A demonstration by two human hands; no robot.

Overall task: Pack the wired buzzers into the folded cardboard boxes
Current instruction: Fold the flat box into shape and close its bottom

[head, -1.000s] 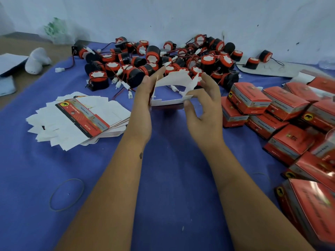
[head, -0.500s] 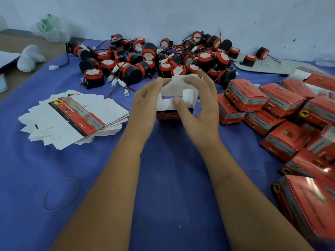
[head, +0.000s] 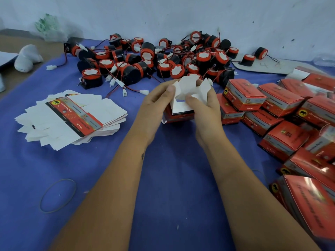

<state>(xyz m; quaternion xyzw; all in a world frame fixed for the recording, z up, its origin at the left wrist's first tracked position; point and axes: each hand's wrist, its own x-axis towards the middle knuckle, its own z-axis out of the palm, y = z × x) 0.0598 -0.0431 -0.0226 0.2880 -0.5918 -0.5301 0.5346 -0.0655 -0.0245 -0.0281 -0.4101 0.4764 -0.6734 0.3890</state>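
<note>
I hold a small red-and-white printed cardboard box (head: 179,110) between both hands, above the blue cloth-covered table (head: 163,196), its white flaps standing open at the top. My left hand (head: 155,104) grips its left side, thumb pressing a white flap inward; my right hand (head: 204,105) is curled round the right side, thumb on the front flap. By my judgement I am at the folding step: closing one end of the box so it can take a buzzer. The pile of black-and-red round wired buzzers (head: 154,58) lies just beyond the box, untouched. Flat unfolded box blanks (head: 72,115) sit stacked to my left, finished red closed boxes (head: 272,109) heaped to my right. Next, the flaps probably need tucking in order, then one hand must free itself to reach a buzzer and gather its wire.
</note>
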